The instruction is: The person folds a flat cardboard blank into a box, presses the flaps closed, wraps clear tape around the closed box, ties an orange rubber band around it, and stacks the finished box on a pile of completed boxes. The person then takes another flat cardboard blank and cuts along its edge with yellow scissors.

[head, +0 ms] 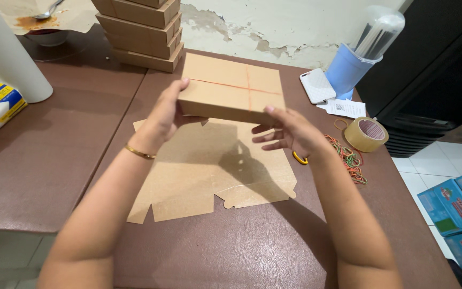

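Both my hands hold a closed brown cardboard box (231,85) above the table, with thin red rubber bands crossed over its lid. My left hand (166,115) grips its left end, a gold bangle on that wrist. My right hand (287,131) supports the right front corner, thumb on the edge and fingers spread underneath. Below the box lies a flat unfolded cardboard blank (209,171) on the brown table (231,251).
A stack of several closed brown boxes (143,32) stands at the back. A tape roll (366,134), loose rubber bands (351,160), a white phone (317,85), a paper slip and a blue container (348,67) lie right. A white bottle (6,53) and packet sit left. Blue cartons are on the floor.
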